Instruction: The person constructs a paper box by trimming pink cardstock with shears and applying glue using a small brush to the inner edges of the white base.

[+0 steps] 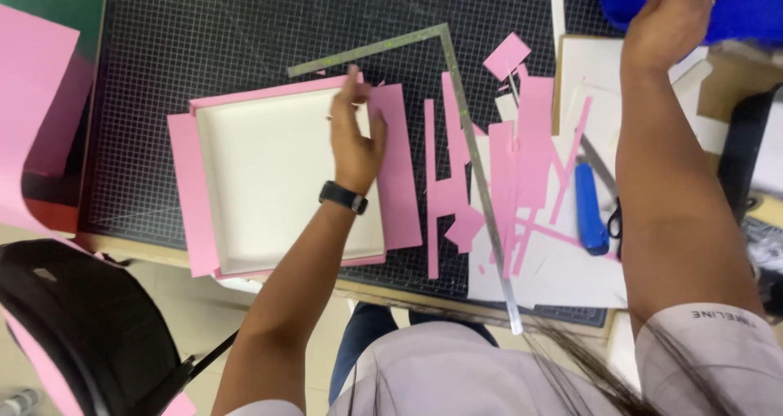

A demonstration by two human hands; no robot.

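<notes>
Pink paper wrap on shallow white tray (285,183), part done.
Left hand (356,139) pinching flap at tray's upper right corner; side flaps unfolded. Right hand (669,20) up at blue cloth (734,4), grip unclear. Steel square (469,139), scraps (506,179) beside.

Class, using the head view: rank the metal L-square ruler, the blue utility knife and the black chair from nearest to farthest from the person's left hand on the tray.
From the left hand:
1. Metal L-square ruler, just above and to the right of the fingers.
2. Blue utility knife, farther right, past the pink paper strips.
3. Black chair, far off at lower left.
</notes>
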